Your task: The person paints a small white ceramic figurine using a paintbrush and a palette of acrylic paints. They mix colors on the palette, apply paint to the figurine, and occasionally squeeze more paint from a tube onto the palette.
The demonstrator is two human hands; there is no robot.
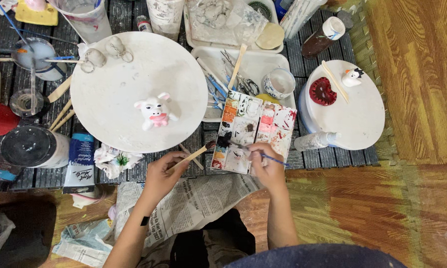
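Observation:
My left hand (162,174) grips a wooden-handled brush (196,154) whose dark tip rests at the left edge of a paint palette (253,130). My right hand (265,166) holds a thin blue-handled brush (275,159), its tip reaching into a dark well near the palette's middle left. Beyond my hands a white pig figurine with a pink mouth (155,111) stands on a large round white turntable (119,94). Two small unpainted clay pieces with wire rings (104,52) lie at the turntable's far left rim.
A smaller round stand (352,116) on the right carries a red ornament (322,91), a small white bird figure (352,76) and a stick. White trays (263,64) hold tools and a cup. Paint jars, tubes and a crumpled rag crowd the left. Newspaper (193,203) lies under my arms.

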